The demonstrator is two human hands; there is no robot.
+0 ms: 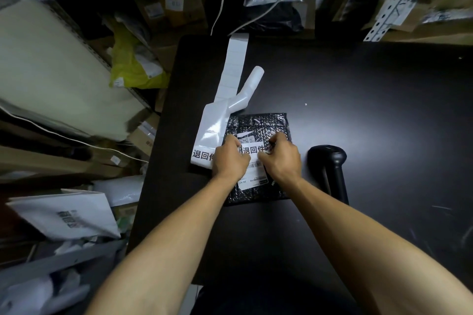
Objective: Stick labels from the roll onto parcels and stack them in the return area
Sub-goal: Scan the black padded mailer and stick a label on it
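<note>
black bubble parcel (258,125) under my left hand (230,158) and right hand (281,158), curled fingers pinching the label (253,150); uneven pressing could wrinkle it.

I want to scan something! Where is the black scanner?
The black scanner lies on the dark table, just right of the right hand and the black bubble parcel.

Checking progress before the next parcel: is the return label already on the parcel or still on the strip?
On the parcel: a printed label lies flat across it between both hands. Another stays on the strip.
</note>
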